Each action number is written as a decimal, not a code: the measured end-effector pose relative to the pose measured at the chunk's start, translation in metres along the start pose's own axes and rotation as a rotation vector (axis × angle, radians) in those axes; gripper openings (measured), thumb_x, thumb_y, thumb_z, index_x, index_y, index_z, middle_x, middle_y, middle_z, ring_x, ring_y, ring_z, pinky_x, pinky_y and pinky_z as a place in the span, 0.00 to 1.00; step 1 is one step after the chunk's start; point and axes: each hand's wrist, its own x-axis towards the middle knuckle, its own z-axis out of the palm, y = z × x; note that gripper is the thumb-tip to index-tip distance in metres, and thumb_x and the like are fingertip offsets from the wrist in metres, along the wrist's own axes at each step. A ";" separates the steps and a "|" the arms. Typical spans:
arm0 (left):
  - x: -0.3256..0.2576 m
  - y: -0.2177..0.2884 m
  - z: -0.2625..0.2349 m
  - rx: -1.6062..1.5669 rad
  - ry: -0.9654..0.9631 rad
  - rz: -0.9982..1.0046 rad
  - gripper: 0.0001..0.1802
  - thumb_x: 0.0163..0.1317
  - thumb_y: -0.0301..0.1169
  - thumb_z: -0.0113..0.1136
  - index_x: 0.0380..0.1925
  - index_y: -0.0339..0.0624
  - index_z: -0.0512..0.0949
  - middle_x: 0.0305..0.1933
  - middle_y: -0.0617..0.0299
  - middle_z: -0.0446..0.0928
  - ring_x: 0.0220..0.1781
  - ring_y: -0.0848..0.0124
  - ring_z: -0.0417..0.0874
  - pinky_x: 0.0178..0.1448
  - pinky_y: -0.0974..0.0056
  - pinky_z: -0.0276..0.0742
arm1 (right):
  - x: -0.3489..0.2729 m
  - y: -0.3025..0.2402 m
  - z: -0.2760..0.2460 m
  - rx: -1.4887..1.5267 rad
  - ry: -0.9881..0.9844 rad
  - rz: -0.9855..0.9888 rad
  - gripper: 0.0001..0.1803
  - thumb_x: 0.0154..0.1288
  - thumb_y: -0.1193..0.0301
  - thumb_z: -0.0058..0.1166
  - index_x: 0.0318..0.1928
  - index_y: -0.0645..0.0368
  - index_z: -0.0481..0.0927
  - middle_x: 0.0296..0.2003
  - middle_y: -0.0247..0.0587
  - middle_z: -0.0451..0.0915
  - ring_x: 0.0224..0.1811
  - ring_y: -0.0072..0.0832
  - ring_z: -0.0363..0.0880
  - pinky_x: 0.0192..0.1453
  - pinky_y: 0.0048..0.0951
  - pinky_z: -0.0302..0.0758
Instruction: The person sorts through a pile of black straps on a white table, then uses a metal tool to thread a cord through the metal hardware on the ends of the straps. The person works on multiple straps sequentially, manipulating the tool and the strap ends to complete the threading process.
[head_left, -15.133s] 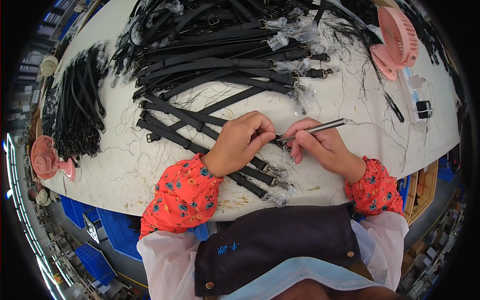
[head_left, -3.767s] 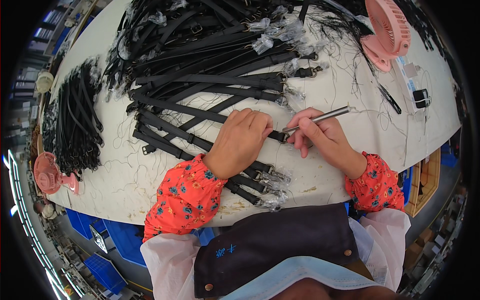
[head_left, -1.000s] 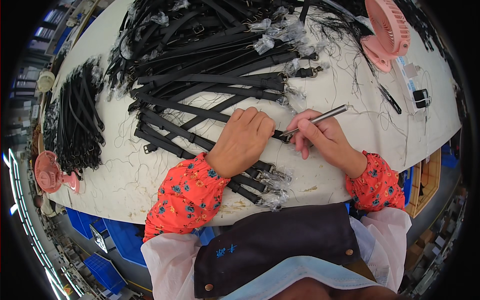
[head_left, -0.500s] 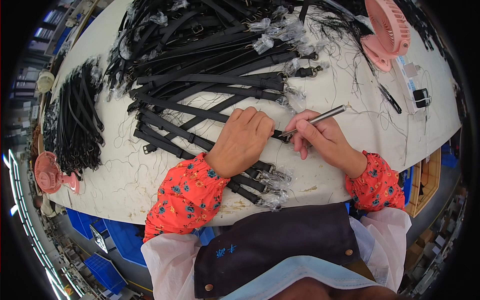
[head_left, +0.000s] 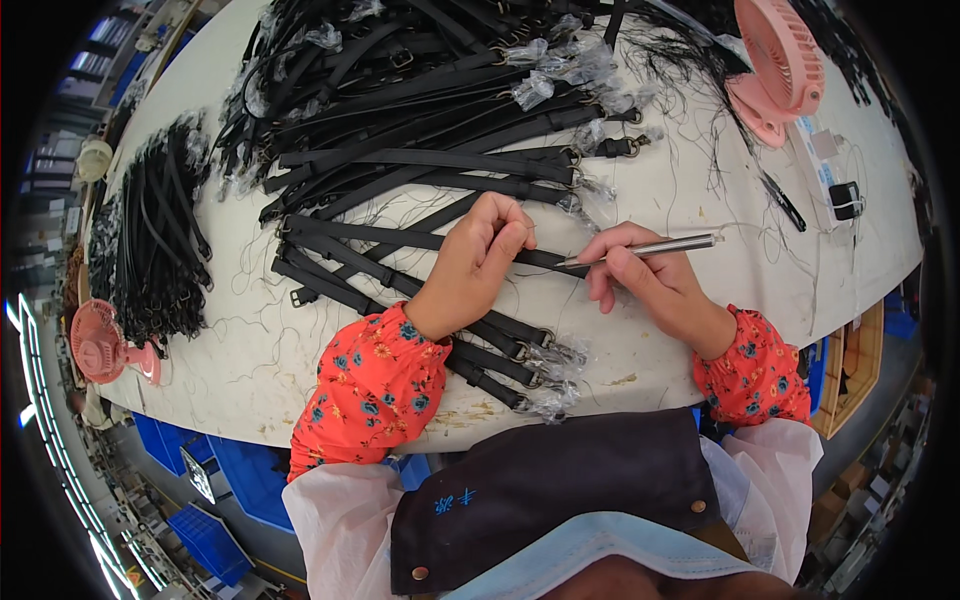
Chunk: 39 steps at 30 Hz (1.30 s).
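A slim silver pen-like tool with a pointed tip point(head_left: 665, 245) lies in my right hand point(head_left: 650, 280), its fingers closed round the shaft. Its tip rests at the black strap point(head_left: 545, 259) that runs beneath both hands. My left hand point(head_left: 475, 260) is curled just above this strap, thumb and forefinger pinched together; what sits between them is too small to make out. More black straps point(head_left: 375, 265) with buckles and clear plastic wrapping on their metal ends point(head_left: 555, 365) lie under and beside my left wrist.
A big heap of black straps point(head_left: 400, 90) covers the far side of the white table point(head_left: 640, 400); a smaller bundle point(head_left: 155, 240) lies left. Pink fans stand far right point(head_left: 780, 60) and at left point(head_left: 95, 340). A black-handled tool point(head_left: 783, 203) and loose threads lie right.
My left hand has turned and lifted slightly up, bringing its thumb into sight and uncovering more of the strap. The tool in my right hand has shifted slightly right and tilted flatter.
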 end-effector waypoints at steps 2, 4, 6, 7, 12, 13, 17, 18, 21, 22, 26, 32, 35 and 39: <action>0.000 0.002 0.000 -0.010 -0.011 -0.006 0.09 0.78 0.34 0.47 0.43 0.40 0.68 0.41 0.65 0.73 0.41 0.79 0.68 0.49 0.73 0.66 | 0.001 0.001 0.000 -0.018 -0.026 -0.026 0.16 0.80 0.64 0.45 0.51 0.64 0.79 0.30 0.35 0.80 0.30 0.18 0.77 0.34 0.21 0.75; 0.002 0.003 -0.002 -0.033 -0.010 -0.012 0.09 0.78 0.35 0.47 0.43 0.40 0.69 0.41 0.65 0.73 0.41 0.80 0.68 0.49 0.73 0.66 | 0.002 0.002 -0.001 -0.048 -0.056 -0.039 0.16 0.79 0.64 0.48 0.52 0.64 0.80 0.32 0.35 0.81 0.31 0.18 0.77 0.36 0.21 0.76; 0.002 0.003 -0.004 -0.019 -0.005 -0.040 0.09 0.78 0.35 0.48 0.43 0.40 0.69 0.41 0.65 0.73 0.42 0.80 0.69 0.50 0.73 0.67 | 0.003 -0.004 -0.001 -0.140 -0.086 0.004 0.15 0.78 0.65 0.51 0.54 0.62 0.81 0.34 0.36 0.83 0.32 0.18 0.77 0.38 0.21 0.76; 0.002 0.002 -0.005 -0.013 -0.003 -0.054 0.09 0.78 0.35 0.48 0.43 0.40 0.69 0.41 0.65 0.73 0.42 0.80 0.69 0.50 0.73 0.67 | 0.004 -0.007 0.000 -0.186 -0.101 0.025 0.15 0.77 0.65 0.52 0.54 0.62 0.82 0.35 0.36 0.84 0.32 0.17 0.77 0.38 0.21 0.76; 0.003 0.003 -0.004 -0.026 0.002 -0.052 0.09 0.77 0.34 0.49 0.43 0.39 0.69 0.40 0.65 0.73 0.43 0.79 0.71 0.52 0.72 0.69 | 0.006 -0.008 0.001 -0.230 -0.112 -0.001 0.15 0.75 0.67 0.56 0.55 0.60 0.83 0.39 0.39 0.86 0.37 0.20 0.80 0.42 0.23 0.77; 0.004 0.003 -0.004 -0.020 -0.004 -0.053 0.09 0.77 0.34 0.49 0.43 0.39 0.69 0.41 0.65 0.73 0.43 0.79 0.71 0.52 0.72 0.69 | 0.006 -0.008 0.002 -0.242 -0.115 -0.022 0.15 0.74 0.68 0.56 0.55 0.61 0.83 0.39 0.39 0.86 0.37 0.20 0.81 0.43 0.23 0.77; 0.004 0.003 -0.003 -0.024 -0.003 -0.045 0.09 0.77 0.34 0.49 0.43 0.39 0.70 0.40 0.66 0.72 0.43 0.79 0.71 0.51 0.72 0.69 | 0.008 -0.009 0.005 -0.265 -0.099 -0.038 0.14 0.74 0.68 0.57 0.55 0.60 0.84 0.38 0.39 0.86 0.39 0.20 0.81 0.43 0.23 0.77; 0.004 0.002 -0.004 -0.031 -0.005 -0.046 0.09 0.77 0.34 0.49 0.43 0.39 0.70 0.40 0.66 0.72 0.43 0.79 0.71 0.52 0.72 0.69 | 0.008 -0.008 0.005 -0.282 -0.092 -0.049 0.14 0.74 0.68 0.57 0.55 0.60 0.84 0.38 0.38 0.86 0.37 0.20 0.81 0.42 0.23 0.76; 0.003 0.001 -0.004 -0.052 -0.006 -0.036 0.09 0.77 0.34 0.49 0.43 0.39 0.70 0.40 0.66 0.72 0.43 0.79 0.71 0.51 0.72 0.69 | 0.008 -0.011 0.006 -0.293 -0.074 0.012 0.14 0.75 0.67 0.57 0.55 0.59 0.84 0.36 0.37 0.86 0.33 0.17 0.78 0.37 0.21 0.74; 0.004 0.001 -0.003 -0.059 -0.006 -0.031 0.09 0.77 0.34 0.49 0.43 0.39 0.70 0.40 0.66 0.72 0.43 0.79 0.71 0.51 0.72 0.69 | 0.008 -0.012 0.007 -0.290 -0.067 0.048 0.14 0.75 0.67 0.57 0.55 0.59 0.84 0.36 0.36 0.86 0.32 0.16 0.77 0.36 0.21 0.73; 0.004 0.003 -0.002 -0.069 0.024 -0.026 0.07 0.76 0.31 0.49 0.41 0.37 0.70 0.38 0.65 0.73 0.41 0.79 0.72 0.49 0.72 0.70 | 0.008 -0.011 0.008 -0.284 -0.056 0.033 0.14 0.75 0.66 0.57 0.55 0.58 0.84 0.35 0.35 0.85 0.29 0.14 0.74 0.33 0.20 0.72; 0.004 0.001 -0.006 -0.137 0.052 -0.072 0.08 0.77 0.33 0.50 0.42 0.40 0.70 0.39 0.66 0.73 0.41 0.80 0.70 0.49 0.73 0.68 | 0.007 -0.012 0.007 -0.263 -0.057 0.038 0.14 0.75 0.67 0.57 0.55 0.59 0.84 0.36 0.35 0.86 0.32 0.15 0.76 0.35 0.20 0.74; 0.004 0.001 -0.005 -0.145 0.072 -0.064 0.07 0.76 0.30 0.50 0.41 0.37 0.71 0.38 0.66 0.74 0.40 0.80 0.72 0.47 0.73 0.70 | 0.007 -0.011 0.006 -0.281 -0.089 0.000 0.14 0.74 0.69 0.57 0.55 0.60 0.83 0.38 0.37 0.86 0.36 0.17 0.80 0.40 0.22 0.77; 0.004 0.003 -0.004 -0.154 0.068 -0.078 0.07 0.76 0.30 0.50 0.42 0.38 0.71 0.38 0.66 0.74 0.40 0.80 0.72 0.47 0.73 0.70 | 0.008 -0.011 0.007 -0.319 -0.105 -0.048 0.13 0.73 0.71 0.57 0.55 0.62 0.83 0.41 0.40 0.87 0.42 0.21 0.83 0.47 0.24 0.78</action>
